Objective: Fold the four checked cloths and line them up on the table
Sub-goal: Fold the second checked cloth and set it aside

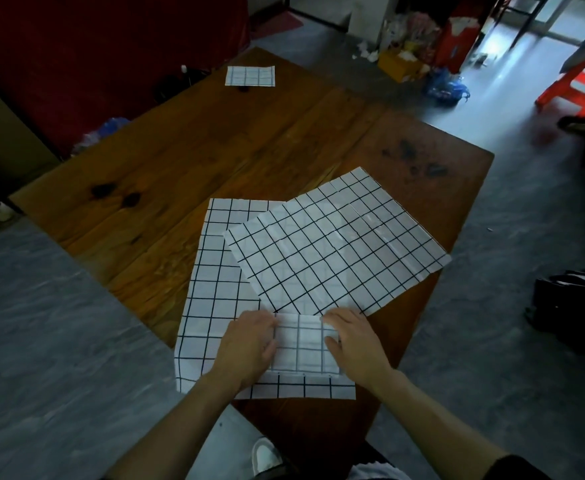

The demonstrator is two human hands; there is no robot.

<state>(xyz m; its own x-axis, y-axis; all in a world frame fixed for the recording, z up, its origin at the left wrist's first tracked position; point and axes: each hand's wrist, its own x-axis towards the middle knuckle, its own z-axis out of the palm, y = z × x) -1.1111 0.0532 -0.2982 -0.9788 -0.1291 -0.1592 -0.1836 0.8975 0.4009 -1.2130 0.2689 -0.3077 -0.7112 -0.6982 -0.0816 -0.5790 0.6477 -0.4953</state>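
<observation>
L hand (249,344) & R hand (349,341), fingers flat, press folded cloth (301,344) atop 2 unfolded cloths (336,244).

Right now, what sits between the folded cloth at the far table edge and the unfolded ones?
Head view: only bare wooden table lies between the far folded cloth and the two unfolded cloths.
</observation>
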